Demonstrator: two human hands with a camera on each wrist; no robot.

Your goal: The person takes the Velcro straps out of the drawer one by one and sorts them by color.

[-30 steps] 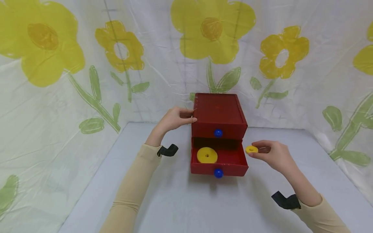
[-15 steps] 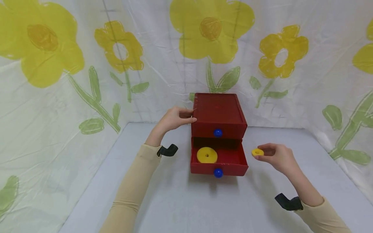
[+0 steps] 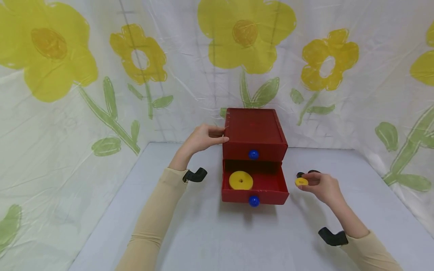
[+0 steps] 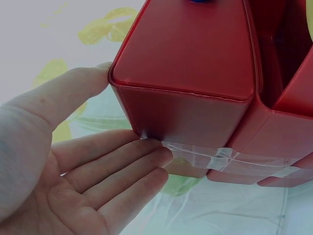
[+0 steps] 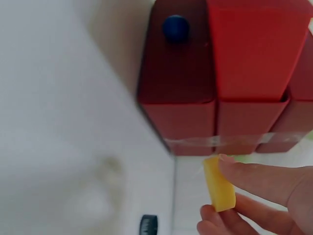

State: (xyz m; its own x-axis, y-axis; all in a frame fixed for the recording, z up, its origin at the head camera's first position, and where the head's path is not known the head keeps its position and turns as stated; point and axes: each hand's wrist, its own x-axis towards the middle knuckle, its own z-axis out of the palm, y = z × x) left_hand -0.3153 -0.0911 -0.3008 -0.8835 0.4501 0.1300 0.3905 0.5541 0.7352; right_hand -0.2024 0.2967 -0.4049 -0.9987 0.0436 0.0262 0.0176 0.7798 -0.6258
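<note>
A red drawer cabinet [image 3: 255, 126] stands on the table. One drawer [image 3: 268, 184] is pulled out below the top one, and a large yellow disc [image 3: 241, 180] with a centre hole lies in it. My left hand [image 3: 202, 140] rests at the cabinet's upper left edge. In the left wrist view its thumb touches the edge, and the fairly straight fingers [image 4: 132, 171] lie against the side. To the right of the drawer, my right hand [image 3: 324, 188] pinches a small yellow ring [image 5: 219, 183] between thumb and fingers, apart from the cabinet.
Small black things [image 3: 300, 175] show just behind my right hand, partly hidden; one black piece [image 5: 148, 224] is in the right wrist view. Blue knobs [image 3: 254, 201] stick out from the drawer fronts. A flower-printed curtain [image 3: 190, 56] hangs behind the pale table [image 3: 217, 241].
My right hand has moved right and slightly down, away from the drawer, with the yellow ring in it. Black things now show beside it. The left hand has stayed put.
</note>
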